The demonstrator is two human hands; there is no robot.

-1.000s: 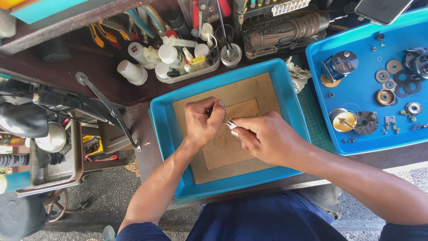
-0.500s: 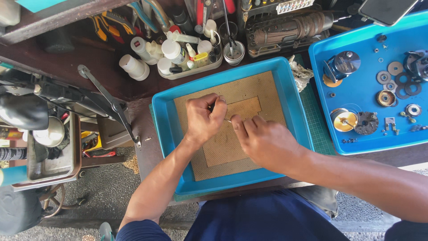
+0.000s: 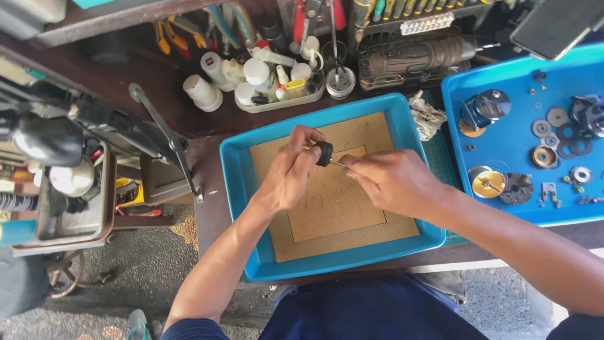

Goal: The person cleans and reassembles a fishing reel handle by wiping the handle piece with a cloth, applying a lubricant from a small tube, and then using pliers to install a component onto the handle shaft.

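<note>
**Two hands working a small black part over a blue tray**

At the centre of the frame, a blue tray (image 3: 236,189) sits on a dark workbench, lined with tan mats. Above its upper middle, the left hand (image 3: 289,170) is curled narrow, fingers pinching a small black knob (image 3: 323,153). The right hand (image 3: 393,182), just beside it, is closed around a thin metal tool (image 3: 338,165) whose tip meets the knob. What kind of tool it is cannot be told.

Right of the frame, a second blue tray (image 3: 503,82) holds scattered metal parts: washers, discs, a gold round piece and a silver spool. A crumpled rag (image 3: 428,116) lies between the two trays.

Along the upper edge, a clear tub (image 3: 277,104) holds white bottles, with pliers and screwdrivers behind it. A white cup (image 3: 202,92) lies on its side nearby.

At the lower edge, the person's dark blue trousers show, with gravel ground at lower left.
</note>
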